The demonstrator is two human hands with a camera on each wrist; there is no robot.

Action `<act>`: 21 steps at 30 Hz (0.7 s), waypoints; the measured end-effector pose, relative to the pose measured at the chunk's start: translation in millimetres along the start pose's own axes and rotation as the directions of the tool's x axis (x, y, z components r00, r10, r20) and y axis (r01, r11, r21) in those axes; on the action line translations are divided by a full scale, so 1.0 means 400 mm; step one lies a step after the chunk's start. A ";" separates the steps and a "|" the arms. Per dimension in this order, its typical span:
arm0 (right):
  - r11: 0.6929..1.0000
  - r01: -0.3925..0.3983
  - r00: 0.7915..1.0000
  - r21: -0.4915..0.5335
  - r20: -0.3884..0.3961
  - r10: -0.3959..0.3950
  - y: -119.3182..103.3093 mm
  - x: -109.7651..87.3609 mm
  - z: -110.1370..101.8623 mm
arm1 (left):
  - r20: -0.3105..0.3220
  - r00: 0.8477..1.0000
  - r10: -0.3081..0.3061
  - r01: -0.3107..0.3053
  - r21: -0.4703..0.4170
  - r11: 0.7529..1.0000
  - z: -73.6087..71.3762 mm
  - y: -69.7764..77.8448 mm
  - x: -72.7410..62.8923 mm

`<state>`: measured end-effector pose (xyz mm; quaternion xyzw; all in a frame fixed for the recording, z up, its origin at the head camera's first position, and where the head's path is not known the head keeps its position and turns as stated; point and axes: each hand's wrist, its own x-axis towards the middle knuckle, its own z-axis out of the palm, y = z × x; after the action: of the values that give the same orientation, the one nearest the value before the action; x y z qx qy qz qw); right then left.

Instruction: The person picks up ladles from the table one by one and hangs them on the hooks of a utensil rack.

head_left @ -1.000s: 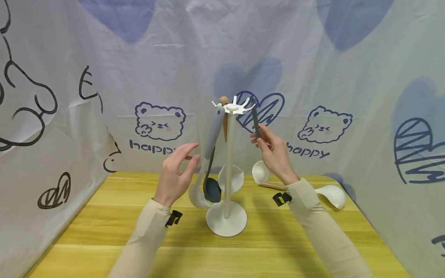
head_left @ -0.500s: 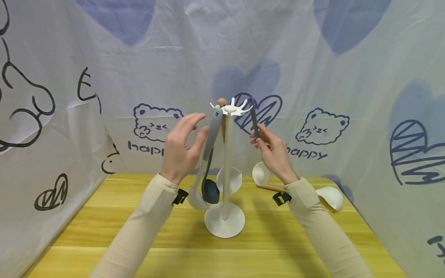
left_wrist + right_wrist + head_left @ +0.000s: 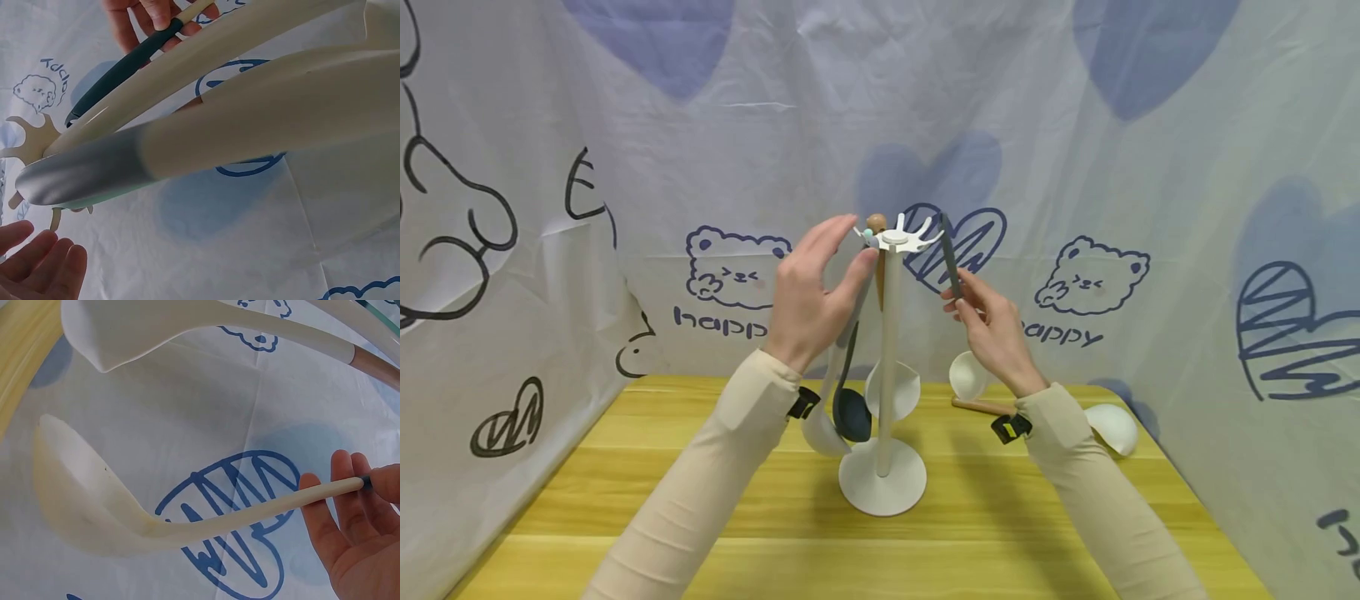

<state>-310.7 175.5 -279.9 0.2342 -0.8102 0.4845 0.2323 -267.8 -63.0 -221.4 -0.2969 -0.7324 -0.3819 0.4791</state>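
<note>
Thumb and fingers stand apart on the left hand (image 3: 812, 296), by the upper end of a grey-handled ladle (image 3: 94, 165); contact we can't tell. Next we log a dark ladle (image 3: 852, 415) and a spouted white ladle (image 3: 904, 390), all hanging from a white utensil rack (image 3: 882, 482) well inside the table's (image 3: 850, 558) edges. Right hand (image 3: 996, 329) pinches a green-handled white ladle (image 3: 206, 531), top end at the rack's right side. Last, we mark another white ladle (image 3: 1116, 427) lying near the back right corner.
</note>
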 end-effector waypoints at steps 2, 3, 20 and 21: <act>1.000 -0.006 1.000 -0.005 0.002 0.006 -0.001 0.001 -0.001 | 0.013 1.000 -0.014 0.014 -0.002 1.000 0.001 0.003 0.005; 1.000 -0.008 1.000 -0.009 0.002 0.008 -0.001 0.001 -0.001 | 0.018 1.000 -0.020 0.020 -0.003 1.000 0.002 0.004 0.007; 0.999 -0.013 1.000 -0.033 0.024 0.014 -0.004 0.005 -0.006 | 0.151 0.983 -0.101 0.098 0.022 0.995 0.008 0.013 0.042; 0.999 -0.012 1.000 -0.030 0.025 0.013 -0.003 0.006 -0.006 | 0.162 0.981 -0.110 0.107 0.025 0.994 0.007 0.013 0.044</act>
<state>-311.4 176.9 -276.7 0.2319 -0.8217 0.4707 0.2224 -271.4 -56.5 -204.2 -0.2831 -0.7873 -0.3759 0.3983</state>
